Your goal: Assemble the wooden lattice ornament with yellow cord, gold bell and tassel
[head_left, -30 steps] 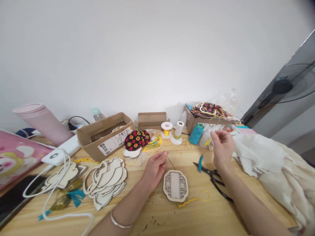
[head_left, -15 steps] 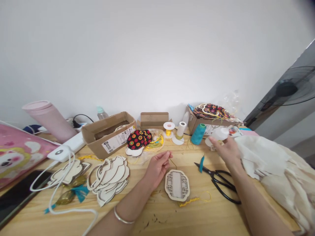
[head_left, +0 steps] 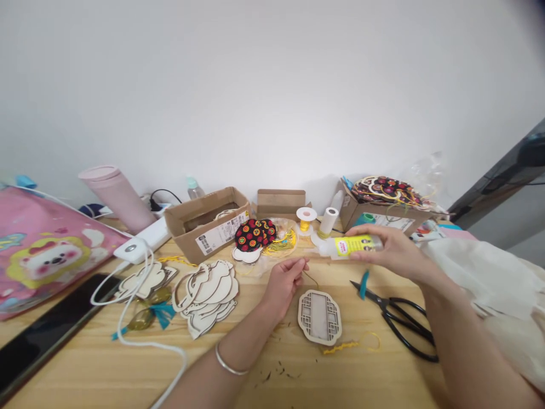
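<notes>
The right hand (head_left: pixel 394 255) pinches a translucent plastic squeeze bottle (head_left: pixel 353 246) on its side. The nearly closed left hand (head_left: pixel 284 287) holds thin gold cord (head_left: pixel 310 278) above a fretted plywood plaque (head_left: pixel 319 317).

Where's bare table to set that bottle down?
Bare wood in front of the yellow cord, between the left forearm and the scissors. Another strip lies between the phone and the white cable. Crowded: along the back, by the cardboard box and spool, and around the wooden cut-outs.
</notes>
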Motion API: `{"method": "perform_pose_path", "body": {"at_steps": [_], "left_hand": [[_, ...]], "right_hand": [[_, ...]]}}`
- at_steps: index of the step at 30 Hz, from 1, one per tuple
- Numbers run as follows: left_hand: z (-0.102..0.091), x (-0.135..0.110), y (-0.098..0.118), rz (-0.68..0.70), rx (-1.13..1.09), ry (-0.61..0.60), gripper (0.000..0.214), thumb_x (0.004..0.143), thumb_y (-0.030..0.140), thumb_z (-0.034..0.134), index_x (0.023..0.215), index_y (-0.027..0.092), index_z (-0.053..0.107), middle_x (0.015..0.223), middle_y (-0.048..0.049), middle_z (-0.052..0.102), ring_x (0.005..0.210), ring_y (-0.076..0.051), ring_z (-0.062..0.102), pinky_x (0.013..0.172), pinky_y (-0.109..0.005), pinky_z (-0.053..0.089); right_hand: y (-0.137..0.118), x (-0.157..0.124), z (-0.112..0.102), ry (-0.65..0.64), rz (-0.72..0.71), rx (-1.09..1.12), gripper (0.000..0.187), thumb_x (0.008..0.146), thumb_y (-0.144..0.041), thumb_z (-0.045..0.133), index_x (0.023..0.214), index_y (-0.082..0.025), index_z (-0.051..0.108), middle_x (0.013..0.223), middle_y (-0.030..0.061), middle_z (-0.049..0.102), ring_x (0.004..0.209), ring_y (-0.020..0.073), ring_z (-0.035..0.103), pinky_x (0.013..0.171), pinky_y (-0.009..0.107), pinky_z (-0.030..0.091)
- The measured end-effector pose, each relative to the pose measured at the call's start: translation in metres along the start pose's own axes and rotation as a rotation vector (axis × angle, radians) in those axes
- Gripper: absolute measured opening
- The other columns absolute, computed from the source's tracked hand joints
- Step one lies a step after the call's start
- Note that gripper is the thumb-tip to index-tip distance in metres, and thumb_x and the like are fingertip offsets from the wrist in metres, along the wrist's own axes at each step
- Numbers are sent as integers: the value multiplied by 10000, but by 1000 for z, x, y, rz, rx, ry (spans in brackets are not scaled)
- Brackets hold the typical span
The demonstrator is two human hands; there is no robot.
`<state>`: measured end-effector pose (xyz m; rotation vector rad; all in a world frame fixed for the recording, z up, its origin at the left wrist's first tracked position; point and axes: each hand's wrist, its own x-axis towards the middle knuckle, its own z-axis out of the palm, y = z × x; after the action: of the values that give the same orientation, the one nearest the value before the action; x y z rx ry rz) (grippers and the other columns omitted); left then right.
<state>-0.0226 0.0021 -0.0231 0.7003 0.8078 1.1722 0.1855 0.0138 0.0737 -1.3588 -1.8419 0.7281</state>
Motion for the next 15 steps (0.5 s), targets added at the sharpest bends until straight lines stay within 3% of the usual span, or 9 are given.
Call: {"method": "perform_pose_path", "body": {"at_steps": [4, 8, 11, 15], "left_hand": [[0, -2, -1, -6, 37, 10, 273, 639, 312, 677, 822, 110, 681, 668, -11, 553, 495, -27, 316, 452, -180, 235], [4, -6, 4, -23, 40, 37, 246, 607, 299, 698, 776, 121, 691, 654, -9, 572, 488, -27, 321, 456, -188, 231], [5, -7, 6, -23, 32, 35, 235, 605, 298, 698, 764, 125, 694, 649, -9, 580, 479, -25, 315, 453, -191, 224], [4, -6, 5, -25, 29, 31, 218, 613, 292, 693, 758, 129, 692, 643, -7, 575, 479, -25, 323, 453, -189, 223]], "right_hand": [[3, 2, 13, 311, 90, 609, 416, 455, -258, 779, 829, -224, 602, 811, 2, 650, 709, 161, 589, 577, 250, 474], [-1, 7, 31, 399, 182, 1193, 249, 549, -288, 741, 744, -229, 597, 765, -22, 661, 668, 106, 595, 467, 162, 464], [-7, 12, 39, 385, 318, 1437, 218, 683, -432, 625, 709, -219, 587, 702, -37, 662, 591, 81, 593, 428, 149, 476], [-19, 11, 46, 181, 387, 1509, 240, 739, -451, 562, 742, -213, 591, 740, -20, 672, 596, 83, 607, 482, 166, 510]]}}
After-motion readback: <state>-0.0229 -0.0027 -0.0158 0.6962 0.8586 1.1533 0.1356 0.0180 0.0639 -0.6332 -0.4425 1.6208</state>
